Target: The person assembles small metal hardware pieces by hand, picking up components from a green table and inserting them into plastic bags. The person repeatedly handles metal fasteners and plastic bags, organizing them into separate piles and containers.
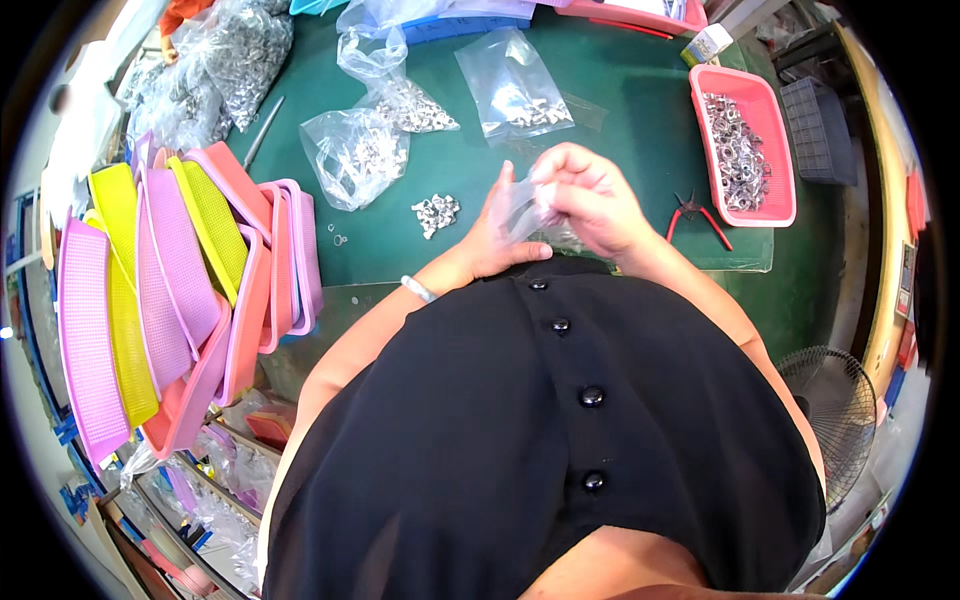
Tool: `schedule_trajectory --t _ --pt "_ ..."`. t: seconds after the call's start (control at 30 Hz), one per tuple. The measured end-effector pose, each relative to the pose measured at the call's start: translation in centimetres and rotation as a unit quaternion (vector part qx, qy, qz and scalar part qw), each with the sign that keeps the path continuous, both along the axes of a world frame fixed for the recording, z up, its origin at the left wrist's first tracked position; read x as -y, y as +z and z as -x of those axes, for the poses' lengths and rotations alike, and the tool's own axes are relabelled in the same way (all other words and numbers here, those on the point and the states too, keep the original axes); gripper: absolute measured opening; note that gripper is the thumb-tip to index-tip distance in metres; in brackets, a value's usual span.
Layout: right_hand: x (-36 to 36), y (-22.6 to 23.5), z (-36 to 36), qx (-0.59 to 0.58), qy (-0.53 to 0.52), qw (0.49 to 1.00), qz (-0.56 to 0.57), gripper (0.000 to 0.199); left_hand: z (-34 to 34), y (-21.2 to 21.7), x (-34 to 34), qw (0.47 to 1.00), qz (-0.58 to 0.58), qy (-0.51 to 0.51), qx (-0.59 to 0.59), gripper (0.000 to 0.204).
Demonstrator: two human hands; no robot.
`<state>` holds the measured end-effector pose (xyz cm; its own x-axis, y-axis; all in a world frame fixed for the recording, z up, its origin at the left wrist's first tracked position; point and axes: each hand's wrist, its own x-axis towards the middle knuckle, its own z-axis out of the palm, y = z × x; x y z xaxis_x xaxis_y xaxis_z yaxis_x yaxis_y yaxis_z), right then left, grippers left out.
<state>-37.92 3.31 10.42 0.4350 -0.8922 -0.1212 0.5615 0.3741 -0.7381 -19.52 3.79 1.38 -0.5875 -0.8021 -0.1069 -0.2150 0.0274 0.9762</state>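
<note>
A small clear plastic bag (pixel 518 212) is between my two hands at the table's near edge. My left hand (pixel 492 232) is closed round one side of it, thumb toward me and fingers behind the film. My right hand (pixel 585 198) pinches the bag's upper edge between thumb and fingers. Left of my hands lies a little heap of silvery metal parts (pixel 436 214). Farther off are a clear bag of such parts (pixel 362 155), another open-necked bag (pixel 412 106) touching it, and a flatter bag (pixel 520 90) with parts at its bottom.
Red-handled pliers (pixel 712 228) lie right of my hands, below a pink basket (pixel 784 190) of metal parts. Stacked purple, yellow and pink baskets (pixel 165 255) crowd the left. Big bags of parts (pixel 245 60) fill the far left, near another person's hand (pixel 169 50). A fan (pixel 835 420) stands lower right.
</note>
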Motion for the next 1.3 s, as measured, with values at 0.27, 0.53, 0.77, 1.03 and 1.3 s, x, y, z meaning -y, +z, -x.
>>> schedule_trajectory --t 0.27,0.53,0.77,1.03,1.3 --pt "0.1 1.3 -3.7 0.024 0.166 0.979 0.119 0.011 -2.3 3.8 -0.5 0.985 -0.034 0.165 -0.033 0.032" --pt "4.5 -3.9 -2.9 -0.338 0.069 0.938 0.009 0.027 -9.3 6.6 -3.0 0.959 0.086 0.261 0.066 0.025" --pt "12.0 -12.8 -1.2 -0.650 -0.091 0.745 0.121 0.035 -17.4 4.9 -8.5 0.922 -0.061 0.377 0.069 0.028" --pt "3.3 -12.2 -13.4 -0.602 0.128 0.593 0.519 0.060 -23.3 3.4 -13.7 0.868 -0.094 0.443 0.205 0.036" --pt "1.6 -15.5 -17.5 -0.646 0.077 0.533 0.541 0.058 -29.6 -0.1 -17.8 0.835 -0.102 0.459 0.285 0.035"
